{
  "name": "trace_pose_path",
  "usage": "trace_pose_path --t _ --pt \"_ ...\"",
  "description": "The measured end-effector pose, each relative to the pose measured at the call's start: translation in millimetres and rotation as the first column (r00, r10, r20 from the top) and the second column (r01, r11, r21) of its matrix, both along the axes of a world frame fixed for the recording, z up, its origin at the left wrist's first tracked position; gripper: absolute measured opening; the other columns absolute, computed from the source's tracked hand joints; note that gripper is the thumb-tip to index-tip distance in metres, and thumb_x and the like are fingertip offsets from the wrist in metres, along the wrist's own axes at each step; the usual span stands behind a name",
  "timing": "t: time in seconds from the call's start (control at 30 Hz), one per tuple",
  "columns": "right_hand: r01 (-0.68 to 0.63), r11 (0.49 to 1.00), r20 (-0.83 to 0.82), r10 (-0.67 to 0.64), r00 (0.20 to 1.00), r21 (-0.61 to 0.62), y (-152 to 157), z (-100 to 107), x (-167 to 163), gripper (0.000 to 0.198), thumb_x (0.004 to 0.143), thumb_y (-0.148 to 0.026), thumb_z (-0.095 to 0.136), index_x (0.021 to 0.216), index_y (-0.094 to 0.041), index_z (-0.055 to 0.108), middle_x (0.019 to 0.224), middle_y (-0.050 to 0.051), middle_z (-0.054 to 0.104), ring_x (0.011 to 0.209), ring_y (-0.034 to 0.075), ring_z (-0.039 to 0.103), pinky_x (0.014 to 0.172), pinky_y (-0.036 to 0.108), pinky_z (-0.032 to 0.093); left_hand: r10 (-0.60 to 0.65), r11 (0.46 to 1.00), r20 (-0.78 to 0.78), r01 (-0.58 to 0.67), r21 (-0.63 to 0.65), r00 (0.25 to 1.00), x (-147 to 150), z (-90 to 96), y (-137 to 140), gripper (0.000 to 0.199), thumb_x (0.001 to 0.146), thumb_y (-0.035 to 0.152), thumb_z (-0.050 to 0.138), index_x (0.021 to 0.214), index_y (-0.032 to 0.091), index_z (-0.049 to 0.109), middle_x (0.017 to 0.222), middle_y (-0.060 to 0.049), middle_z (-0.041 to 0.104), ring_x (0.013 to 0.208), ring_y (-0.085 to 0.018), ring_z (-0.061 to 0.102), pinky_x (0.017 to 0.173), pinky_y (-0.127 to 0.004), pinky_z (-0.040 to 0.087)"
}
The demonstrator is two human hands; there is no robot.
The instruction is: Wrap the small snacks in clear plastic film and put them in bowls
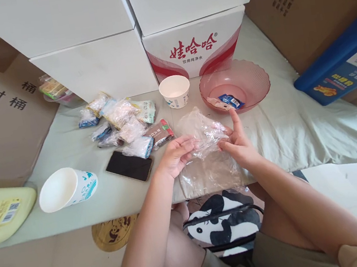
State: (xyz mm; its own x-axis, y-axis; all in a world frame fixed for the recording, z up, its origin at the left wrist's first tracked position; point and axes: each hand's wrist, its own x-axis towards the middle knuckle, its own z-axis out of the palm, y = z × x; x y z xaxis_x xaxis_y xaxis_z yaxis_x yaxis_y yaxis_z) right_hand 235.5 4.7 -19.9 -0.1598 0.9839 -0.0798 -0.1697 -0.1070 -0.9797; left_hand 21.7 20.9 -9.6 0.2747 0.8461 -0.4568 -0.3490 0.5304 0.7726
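Between my hands is a crumpled sheet of clear plastic wrap (200, 132), gripped at both sides above the cloth-covered table edge. My left hand (179, 153) pinches its left side; my right hand (238, 142) pinches the right side, index finger stretched toward the bowl. More clear film (210, 173) hangs or lies below the hands. The pink ribbed bowl (252, 83) just beyond my right hand holds a small blue packet (231, 100) and a pale wrapper. Left of my left hand lie a brown packet (158, 133) and a heap of several plastic-wrapped packets (121, 114).
A black phone (129, 165) lies near the heap. One paper cup (175, 92) stands by the white carton (196, 45); another paper cup (67, 188) is tilted at left. Cardboard boxes (2, 111), a blue container (343, 60) and a pale yellow bottle (4, 213) flank the table.
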Motion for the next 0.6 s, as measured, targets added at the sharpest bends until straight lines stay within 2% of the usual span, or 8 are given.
trace_pose_path --t 0.07,0.13,0.23,0.3,0.37,0.43,0.53,0.6 --pt "0.009 0.999 -0.002 -0.009 1.000 -0.044 2 -2 -1 0.103 0.076 -0.029 0.069 0.157 -0.043 0.007 0.126 0.004 0.062 0.063 0.010 0.055 0.066 0.032 0.053 0.080 0.994 -0.018 -0.078 0.074 0.997 2 -0.7 0 0.038 0.056 0.026 0.089 0.086 0.015 0.068 0.078 -0.001 0.070 0.065 -0.007 0.062 0.055 -0.016 0.045" --pt "-0.009 0.995 0.020 0.011 1.000 -0.095 4 -4 0 0.087 0.075 -0.034 0.072 0.151 -0.035 0.028 0.108 0.002 0.067 0.062 0.010 0.055 0.062 0.029 0.051 0.170 0.972 -0.018 -0.165 0.166 0.985 3 0.3 0 0.033 0.059 0.027 0.088 0.079 0.016 0.065 0.072 0.003 0.065 0.062 -0.005 0.058 0.057 -0.016 0.045" --pt "-0.085 0.988 0.130 0.102 0.986 -0.130 6 -5 2 0.040 0.075 -0.042 0.074 0.107 -0.022 0.062 0.076 -0.002 0.063 0.058 0.011 0.053 0.058 0.027 0.047 0.272 0.920 0.081 -0.284 0.269 0.959 -1 4.4 1 0.032 0.060 0.024 0.088 0.074 0.018 0.060 0.068 0.007 0.060 0.060 -0.004 0.055 0.057 -0.016 0.044" --pt "-0.100 0.988 0.193 0.122 0.974 -0.119 7 -5 2 0.029 0.076 -0.046 0.072 0.082 -0.021 0.060 0.066 -0.003 0.059 0.056 0.011 0.052 0.056 0.026 0.045 0.320 0.884 0.201 -0.368 0.288 0.926 -7 7.2 2 0.032 0.059 0.022 0.088 0.075 0.021 0.060 0.070 0.008 0.061 0.061 -0.004 0.055 0.061 -0.017 0.046" --pt "-0.076 0.992 0.207 0.097 0.974 -0.103 7 -4 1 0.031 0.076 -0.049 0.071 0.077 -0.021 0.056 0.068 -0.002 0.061 0.055 0.011 0.052 0.055 0.026 0.044 0.344 0.866 0.292 -0.422 0.269 0.892 -14 8.7 2 0.035 0.058 0.026 0.090 0.083 0.024 0.065 0.079 0.006 0.067 0.069 -0.007 0.060 0.066 -0.019 0.049" --pt "-0.045 0.994 0.211 0.064 0.975 -0.096 7 -4 -1 0.031 0.075 -0.049 0.070 0.080 -0.022 0.056 0.070 -0.003 0.062 0.054 0.011 0.053 0.053 0.026 0.044 0.295 0.901 0.305 -0.370 0.228 0.906 -18 8.0 1 0.045 0.058 0.036 0.091 0.096 0.024 0.070 0.094 0.001 0.072 0.082 -0.011 0.066 0.074 -0.023 0.053" --pt "-0.012 0.996 0.239 0.031 0.971 -0.084 7 -3 -3 0.028 0.077 -0.047 0.068 0.081 -0.022 0.057 0.071 -0.002 0.062 0.052 0.011 0.054 0.052 0.026 0.044 0.035 0.983 0.169 -0.065 0.174 0.985 -16 2.9 -2 0.062 0.057 0.043 0.092 0.108 0.017 0.070 0.109 -0.010 0.074 0.098 -0.020 0.070 0.087 -0.030 0.054" --pt "0.003 0.997 0.242 0.015 0.970 -0.077 7 -3 -3 0.025 0.078 -0.046 0.066 0.084 -0.022 0.058 0.077 -0.001 0.065 0.052 0.011 0.055 0.052 0.027 0.045 -0.115 0.982 0.018 0.111 0.156 0.993 -10 -1.9 -5 0.062 0.059 0.035 0.093 0.113 0.015 0.069 0.110 -0.013 0.075 0.099 -0.022 0.071 0.089 -0.032 0.053"
